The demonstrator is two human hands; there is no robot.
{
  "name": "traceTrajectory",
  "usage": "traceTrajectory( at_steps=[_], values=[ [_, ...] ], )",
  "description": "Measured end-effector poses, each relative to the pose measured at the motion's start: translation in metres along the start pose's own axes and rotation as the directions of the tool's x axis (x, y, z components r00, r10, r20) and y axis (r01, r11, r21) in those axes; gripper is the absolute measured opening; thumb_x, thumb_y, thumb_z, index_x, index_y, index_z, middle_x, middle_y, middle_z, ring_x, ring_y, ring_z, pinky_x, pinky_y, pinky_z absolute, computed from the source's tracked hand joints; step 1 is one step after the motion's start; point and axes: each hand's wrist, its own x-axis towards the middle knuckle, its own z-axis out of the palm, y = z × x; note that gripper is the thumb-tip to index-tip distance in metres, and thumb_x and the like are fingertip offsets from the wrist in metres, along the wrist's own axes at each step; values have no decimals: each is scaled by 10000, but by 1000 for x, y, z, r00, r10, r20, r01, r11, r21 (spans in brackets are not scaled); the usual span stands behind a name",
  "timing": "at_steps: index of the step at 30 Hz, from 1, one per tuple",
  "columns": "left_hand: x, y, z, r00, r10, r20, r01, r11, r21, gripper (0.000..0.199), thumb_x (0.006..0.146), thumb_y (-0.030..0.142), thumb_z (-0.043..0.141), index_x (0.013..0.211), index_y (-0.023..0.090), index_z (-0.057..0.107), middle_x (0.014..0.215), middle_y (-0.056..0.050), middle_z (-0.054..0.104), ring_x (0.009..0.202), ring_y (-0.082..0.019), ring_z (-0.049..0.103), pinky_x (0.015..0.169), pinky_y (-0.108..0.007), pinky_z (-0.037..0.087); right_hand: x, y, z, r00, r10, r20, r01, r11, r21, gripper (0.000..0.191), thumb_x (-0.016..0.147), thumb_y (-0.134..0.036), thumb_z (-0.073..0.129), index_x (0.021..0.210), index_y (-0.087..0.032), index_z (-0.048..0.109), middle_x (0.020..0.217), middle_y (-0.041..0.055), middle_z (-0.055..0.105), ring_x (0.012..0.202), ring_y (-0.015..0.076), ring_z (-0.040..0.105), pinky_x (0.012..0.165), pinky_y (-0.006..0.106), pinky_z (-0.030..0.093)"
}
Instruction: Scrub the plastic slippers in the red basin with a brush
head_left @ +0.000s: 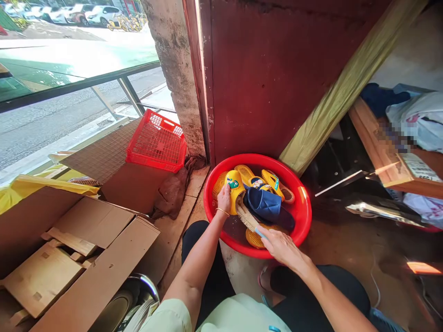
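My left hand (224,201) grips a yellow slipper (236,183) with a green cartoon figure on its upper, holding it over a red basin (303,216). In my right hand (279,245) is the handle of a scrub brush (246,216); its bristled head reaches to the opening of that slipper. Beside it in the basin lie a dark blue slipper (265,204) and a yellow slipper with a cartoon print (260,183). Another yellow slipper (273,182) leans by the far rim. A yellow sole (256,238) shows at the near side, partly under the brush and hand.
A red plastic crate (157,143) stands by the wall post, with a brown cloth (172,191) near it. An open cardboard box (104,267) holding wooden pieces is at left. A dark red door (270,83) rises behind the basin. A wooden shelf (391,152) is at right.
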Motion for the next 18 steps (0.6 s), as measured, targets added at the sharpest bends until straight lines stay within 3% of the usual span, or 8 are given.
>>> traceTrajectory(
  at_steps=[3,6,8,10,13,16,18],
  values=[
    [-6,-1,3,990,125,67,-127,991,38,593,865,619,609,1254,176,678,1224,-90,719,1146,-287,651,987,-382,520,-36,19,2,997,76,-25,-77,996,-49,491,962,-303,462,1442,-315,564,1047,73,766,948,240,735,816,344,574],
    [-10,11,5,975,217,50,-221,967,125,538,837,542,690,1267,217,673,1262,-67,702,1221,-290,606,1065,-378,464,-61,31,5,982,72,-172,-46,988,150,461,973,-334,454,1412,-322,593,1169,51,751,1029,220,724,898,343,585],
    [-9,27,16,973,229,16,-228,961,153,461,841,509,701,1220,247,690,1239,-48,709,1244,-281,587,1087,-365,443,-70,36,5,937,107,-333,4,949,317,457,976,-354,464,1409,-296,599,1299,43,703,1148,218,684,1004,341,551],
    [-8,43,38,978,209,-18,-206,971,122,374,872,510,664,1148,260,703,1205,-36,715,1262,-266,573,1074,-341,451,-74,42,4,861,209,-464,6,907,421,465,971,-381,481,1407,-270,601,1356,49,669,1201,238,658,1050,356,528],
    [-12,53,90,986,157,-51,-156,988,17,365,942,529,558,1053,207,690,1145,-63,718,1229,-244,592,1028,-314,478,-69,52,-3,753,380,-538,-63,855,515,511,965,-433,489,1426,-234,579,1310,85,695,1111,262,704,981,374,570],
    [-20,33,141,999,-37,34,39,995,-86,371,962,501,549,1135,182,628,1164,-73,706,1146,-217,636,970,-329,516,-53,64,-10,702,447,-554,-85,825,559,577,960,-475,480,1457,-188,539,1279,112,709,1031,257,730,928,376,589],
    [-25,13,163,974,-197,109,209,972,-110,400,932,479,606,1205,188,579,1147,-79,708,1054,-216,676,895,-355,556,-39,74,-12,699,444,-561,-100,838,537,572,954,-475,483,1454,-202,543,1305,101,696,1070,258,715,941,378,578]
  ],
)
